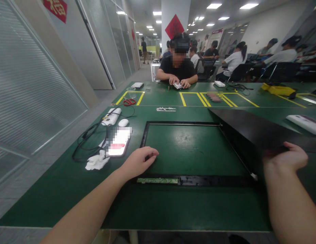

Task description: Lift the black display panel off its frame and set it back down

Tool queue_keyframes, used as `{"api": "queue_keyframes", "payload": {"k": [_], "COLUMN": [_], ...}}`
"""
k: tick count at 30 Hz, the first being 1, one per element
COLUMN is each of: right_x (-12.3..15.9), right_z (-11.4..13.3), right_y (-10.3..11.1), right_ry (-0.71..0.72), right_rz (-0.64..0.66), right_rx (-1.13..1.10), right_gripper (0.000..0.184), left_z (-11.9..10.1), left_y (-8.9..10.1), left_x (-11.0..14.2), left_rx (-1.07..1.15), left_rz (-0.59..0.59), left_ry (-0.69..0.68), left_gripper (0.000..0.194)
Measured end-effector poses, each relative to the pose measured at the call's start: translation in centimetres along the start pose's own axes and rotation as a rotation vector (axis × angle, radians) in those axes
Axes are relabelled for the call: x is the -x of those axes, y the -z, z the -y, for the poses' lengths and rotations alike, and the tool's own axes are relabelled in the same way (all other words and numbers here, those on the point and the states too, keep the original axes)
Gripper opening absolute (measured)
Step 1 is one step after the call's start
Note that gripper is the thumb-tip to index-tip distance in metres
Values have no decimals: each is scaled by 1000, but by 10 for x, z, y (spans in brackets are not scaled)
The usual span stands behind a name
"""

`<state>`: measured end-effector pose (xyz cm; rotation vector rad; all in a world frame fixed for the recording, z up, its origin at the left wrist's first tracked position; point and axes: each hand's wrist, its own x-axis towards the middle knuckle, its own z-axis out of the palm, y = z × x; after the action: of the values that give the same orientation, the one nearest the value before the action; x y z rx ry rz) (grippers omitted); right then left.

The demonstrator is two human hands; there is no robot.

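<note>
A thin black rectangular frame (216,181) lies flat on the green table. Along its near rail sits a narrow green circuit board strip (158,181). My left hand (144,161) is closed over the frame's left rail, fingers bent inward; the rail beneath is hidden. On the right, a large flat black panel (252,127) stands tilted up at the frame's right side. My right hand (287,157) grips this panel by its right part, with some fingers hidden behind it.
Left of the frame are a phone (119,144), crumpled tissue (98,161), a white mouse-like object (123,122), a white device (112,116) and black cables (84,139). Beyond lie red-handled scissors (129,102) and small white pieces (166,109). A co-worker (179,64) sits opposite.
</note>
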<state>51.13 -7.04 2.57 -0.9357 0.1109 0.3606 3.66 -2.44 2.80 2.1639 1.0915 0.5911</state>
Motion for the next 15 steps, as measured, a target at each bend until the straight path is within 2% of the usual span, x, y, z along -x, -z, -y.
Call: {"api": "queue_keyframes", "payload": {"k": [2, 8, 13, 15], "right_x": [2, -2, -14, -17], "right_z": [-1, -9, -16, -17], "right_y": [-2, -5, 2, 5], "right_ry": [-31, -190, -214, -216], "right_rz": [-41, -77, -45, 13], "right_rx": [-24, 145, 167, 173], "right_gripper": [9, 18, 23, 22], "left_z": [0, 4, 6, 6], "left_y": [-1, -3, -3, -3], "left_x": [0, -1, 0, 0], "left_rx": [35, 74, 33, 18], "left_rz": [-20, -44, -1, 11], "left_ry": [-13, -56, -67, -69], "left_gripper": [19, 18, 19, 20]}}
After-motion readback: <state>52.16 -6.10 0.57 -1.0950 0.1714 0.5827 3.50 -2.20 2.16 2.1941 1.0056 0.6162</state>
